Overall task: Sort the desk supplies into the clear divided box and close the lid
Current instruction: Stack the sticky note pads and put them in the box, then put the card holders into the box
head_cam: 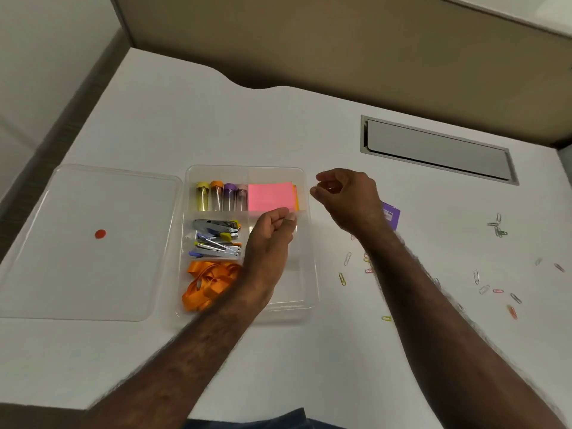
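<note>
The clear divided box sits open on the desk, lid beside it. The left hand hovers over it, fingers curled (contents unclear); the right hand likewise. Paper clips lie scattered rightward.

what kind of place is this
Probably an office cubicle: a white desk with a tan partition wall behind it and a grey cable hatch set into the desktop.
</note>
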